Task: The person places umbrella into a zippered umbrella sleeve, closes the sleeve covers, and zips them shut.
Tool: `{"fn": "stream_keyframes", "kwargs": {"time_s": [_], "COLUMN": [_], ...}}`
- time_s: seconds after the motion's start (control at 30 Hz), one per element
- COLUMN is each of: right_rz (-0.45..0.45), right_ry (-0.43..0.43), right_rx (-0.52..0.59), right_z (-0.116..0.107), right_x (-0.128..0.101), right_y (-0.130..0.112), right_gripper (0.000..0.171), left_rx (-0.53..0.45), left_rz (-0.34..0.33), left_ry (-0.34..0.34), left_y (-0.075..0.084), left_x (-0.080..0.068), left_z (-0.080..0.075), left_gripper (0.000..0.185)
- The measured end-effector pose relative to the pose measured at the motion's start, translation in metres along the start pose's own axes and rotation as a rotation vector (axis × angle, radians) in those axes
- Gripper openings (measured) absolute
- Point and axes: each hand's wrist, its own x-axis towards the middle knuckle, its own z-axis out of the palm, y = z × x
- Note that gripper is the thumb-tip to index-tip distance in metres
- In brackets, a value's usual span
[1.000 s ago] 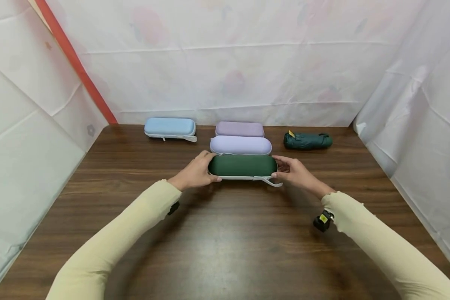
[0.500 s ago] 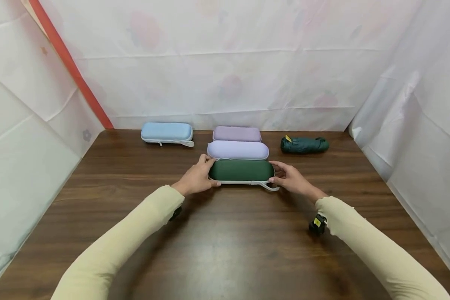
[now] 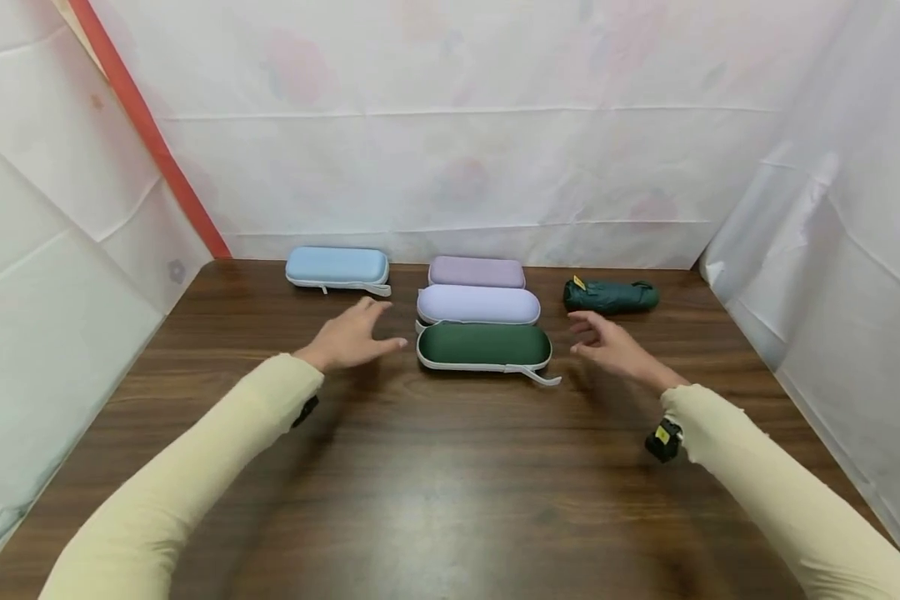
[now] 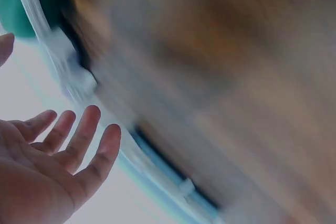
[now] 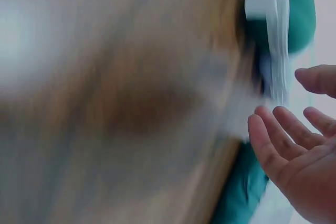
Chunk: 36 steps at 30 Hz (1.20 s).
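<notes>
Both hands have let go of the dark green case (image 3: 484,346) and drawn apart: left hand (image 3: 351,337) and right hand (image 3: 607,346) hover with fingers spread, holding nothing. It lies on the wooden table (image 3: 435,483), touching the lavender case (image 3: 478,304); behind that, a mauve case (image 3: 477,272).

- You have a dark green case (image 3: 484,346) with pale trim.
- Behind it you see lilac (image 3: 478,304) and mauve (image 3: 477,272) cases.
- You see a light blue case (image 3: 337,266), a teal umbrella (image 3: 611,297) and a dark woodgrain table (image 3: 450,467).
</notes>
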Motion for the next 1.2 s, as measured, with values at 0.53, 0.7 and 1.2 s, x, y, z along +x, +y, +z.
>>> {"fn": "stream_keyframes", "kwargs": {"time_s": [0.53,0.7,1.2], "right_rz": [0.203,0.226,0.302], "right_ry": [0.023,0.003,-0.040], "right_rx": [-0.317,-0.470,-0.625], "right_z": [-0.078,-0.072,-0.056], "right_x": [0.006,0.020,0.037], "right_y": [0.042,0.051,0.064], "right_gripper": [0.058,0.061,0.069], "left_rx": [0.211,0.306,0.379], "left_rz": [-0.180,-0.172,-0.189], "left_ry": [-0.008,0.007,0.016], "left_y": [-0.060,-0.068,-0.066], "left_x": [0.051,0.064,0.068], "left_z": [-0.052,-0.045,-0.028], "left_gripper": [0.066,0.063,0.074]}}
